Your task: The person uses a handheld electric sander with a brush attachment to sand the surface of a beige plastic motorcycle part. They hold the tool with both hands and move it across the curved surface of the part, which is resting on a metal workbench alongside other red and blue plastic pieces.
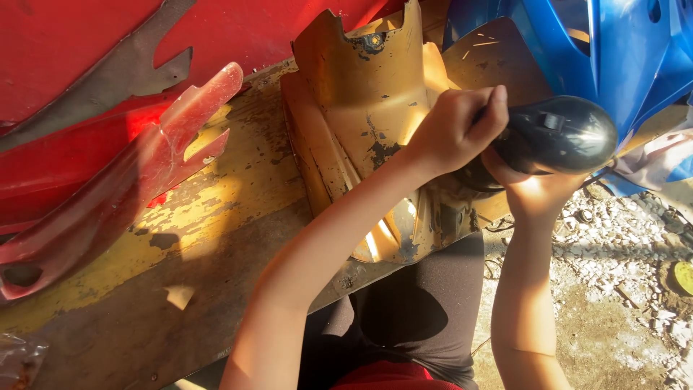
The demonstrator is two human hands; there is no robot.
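Left hand (455, 130) clenched round front of black power tool (552, 137); right hand (530, 189) grips it underneath; tool pressed against yellow panel (361, 101); red panel (108, 195) beside.

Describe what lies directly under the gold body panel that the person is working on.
The gold body panel rests on a worn board with peeling yellow paint. The board runs beneath it; the part directly underneath is covered. Both hands, left hand and right hand, grip a black power tool.

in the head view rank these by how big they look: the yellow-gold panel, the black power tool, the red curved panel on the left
1. red curved panel
2. yellow-gold panel, partly hidden by the arms, so these two are close and unsure
3. black power tool, clearly smallest, held in both hands
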